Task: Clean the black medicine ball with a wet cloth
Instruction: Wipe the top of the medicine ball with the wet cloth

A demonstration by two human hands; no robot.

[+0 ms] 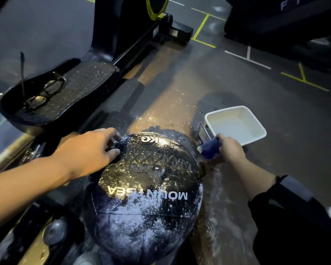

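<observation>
Black medicine ball (145,190) is sitting low in front of the person, beside the footplate of an exercise machine (65,92), its skin speckled with white residue and water droplets. Left hand (92,150) is resting on the ball's upper left side, fingers curled onto a dark fold there; I cannot tell whether that fold is a cloth or part of the ball. Judgement: this hand is bracing the ball so it does not roll.

Right hand (231,150) is clenching a blue cloth (210,148) just off the ball's right edge, close to the white tub (237,125) on the floor (275,104). The tub is probably placed near for re-wetting.

Floor around the ball is looking wet and spattered. A pair of glasses (46,92) is lying on the footplate, probably kept clear of the splashing.

Residue is covering much of the ball's near side, so wiping seems far from finished.
</observation>
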